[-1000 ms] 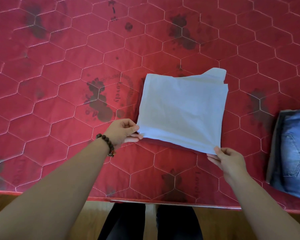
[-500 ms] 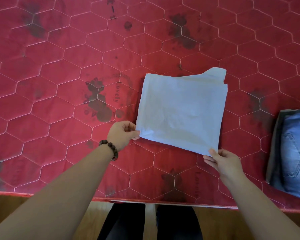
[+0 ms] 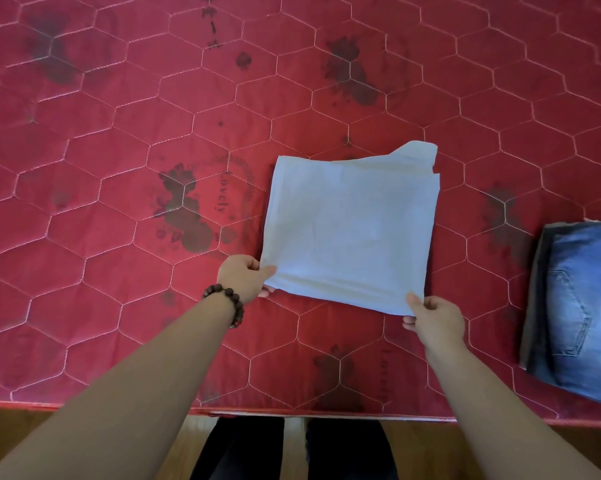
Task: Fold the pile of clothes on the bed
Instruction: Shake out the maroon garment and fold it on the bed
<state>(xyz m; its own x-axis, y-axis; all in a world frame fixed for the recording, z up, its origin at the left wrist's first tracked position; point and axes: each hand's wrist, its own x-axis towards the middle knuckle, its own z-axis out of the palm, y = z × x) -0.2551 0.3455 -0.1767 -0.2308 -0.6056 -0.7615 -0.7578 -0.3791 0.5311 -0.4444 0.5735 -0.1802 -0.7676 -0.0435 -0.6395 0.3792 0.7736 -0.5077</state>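
On the red quilted bed [image 3: 119, 140], head view, a folded pale blue cloth [image 3: 351, 230] is lying flat near the front edge. Left hand [image 3: 241, 277] is pinching the cloth's near left corner, thumb on top; right hand [image 3: 435, 318] is pinching its near right corner. Folded jeans [image 3: 583, 306] are sitting well right of the cloth.

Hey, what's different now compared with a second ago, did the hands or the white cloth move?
Very little. The near edge of the folded white cloth has slid slightly away from the person. The left hand and right hand went with it and still pinch its two near corners. The folded jeans and the red bed cover stayed put.
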